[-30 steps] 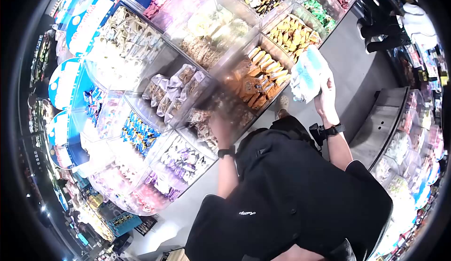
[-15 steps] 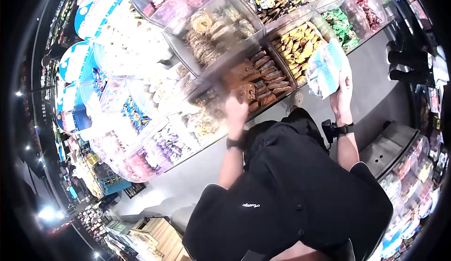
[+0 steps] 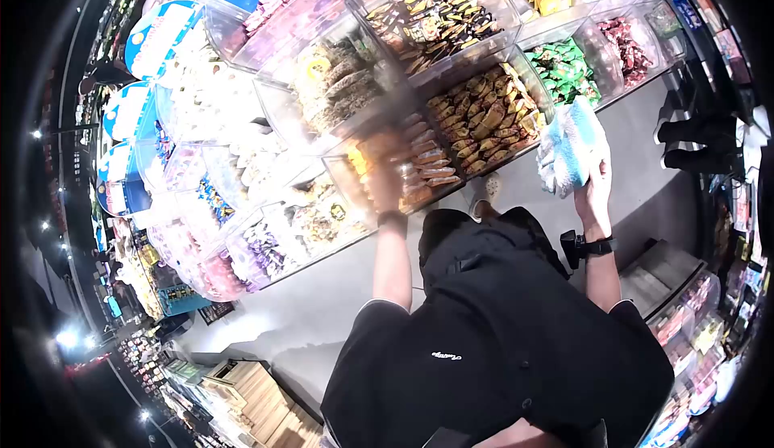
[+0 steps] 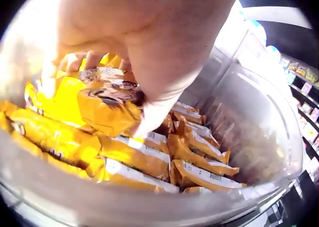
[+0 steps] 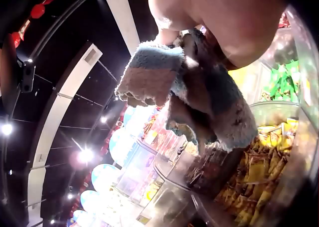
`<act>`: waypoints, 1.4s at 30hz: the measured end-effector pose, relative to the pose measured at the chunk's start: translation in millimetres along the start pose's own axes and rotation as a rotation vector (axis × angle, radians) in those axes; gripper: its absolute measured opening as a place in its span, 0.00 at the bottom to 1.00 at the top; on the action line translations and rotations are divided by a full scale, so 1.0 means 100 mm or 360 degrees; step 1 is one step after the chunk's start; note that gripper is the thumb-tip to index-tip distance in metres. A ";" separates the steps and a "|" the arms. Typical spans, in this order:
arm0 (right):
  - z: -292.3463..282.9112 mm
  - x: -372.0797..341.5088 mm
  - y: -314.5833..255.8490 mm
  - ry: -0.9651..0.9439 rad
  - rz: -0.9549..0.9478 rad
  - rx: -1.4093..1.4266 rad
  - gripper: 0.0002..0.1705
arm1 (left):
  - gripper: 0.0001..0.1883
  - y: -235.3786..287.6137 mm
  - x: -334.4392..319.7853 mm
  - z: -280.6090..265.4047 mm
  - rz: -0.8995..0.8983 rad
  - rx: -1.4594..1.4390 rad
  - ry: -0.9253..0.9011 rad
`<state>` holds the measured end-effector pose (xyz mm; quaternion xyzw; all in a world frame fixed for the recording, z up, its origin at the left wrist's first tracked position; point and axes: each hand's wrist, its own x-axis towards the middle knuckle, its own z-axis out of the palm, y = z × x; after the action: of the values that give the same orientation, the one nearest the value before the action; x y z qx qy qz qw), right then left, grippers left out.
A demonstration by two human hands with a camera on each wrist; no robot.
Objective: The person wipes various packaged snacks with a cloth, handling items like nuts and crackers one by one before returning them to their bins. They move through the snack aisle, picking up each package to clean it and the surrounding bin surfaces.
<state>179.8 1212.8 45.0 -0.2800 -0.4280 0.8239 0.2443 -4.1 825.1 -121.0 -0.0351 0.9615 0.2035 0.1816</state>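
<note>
My left hand reaches down into a clear bin of orange-yellow wrapped snacks. Its thumb and fingers grip a packet that lies over the others. From above, the same hand is blurred over the orange packets. Raised at the right, my right hand pinches a bunched blue and white fluffy cloth. In the right wrist view the cloth hangs in folds below the right hand.
Around the left hand stand more clear bins with yellow packets, green packets and dark packets. A grey ledge is at the right. A person's dark-clothed legs are at the upper right.
My left hand has moved from the neighbouring bin of clear-wrapped snacks to the orange packets. The right hand with the cloth has shifted right and slightly down in the head view.
</note>
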 end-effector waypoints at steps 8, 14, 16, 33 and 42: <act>0.44 -0.09 -0.13 -0.0365 -0.0001 -0.0085 0.24 | 0.39 1.26 -1.02 -1.25 0.0173 -0.2031 -0.0110; 1.32 -0.49 -0.18 -0.1028 -0.1093 -0.0919 0.23 | 0.41 1.82 -1.48 -1.44 0.0595 -0.2551 -0.0656; 1.56 -0.59 -0.23 -0.1211 -0.1297 -0.1061 0.26 | 0.40 1.92 -1.62 -1.52 0.0820 -0.2081 -0.0446; 1.43 -0.59 -0.13 -0.0579 0.0152 0.0237 0.27 | 0.31 1.79 -1.55 -1.76 0.0674 -0.2348 -0.0836; 1.30 -0.70 -0.07 -0.0393 -0.0422 -0.0150 0.27 | 0.26 1.87 -1.51 -1.78 0.0822 -0.2244 -0.0473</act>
<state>144.7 1097.5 130.5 -0.1289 -0.5261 0.7915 0.2830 50.7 923.0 155.9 0.1111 0.5471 0.8075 0.1904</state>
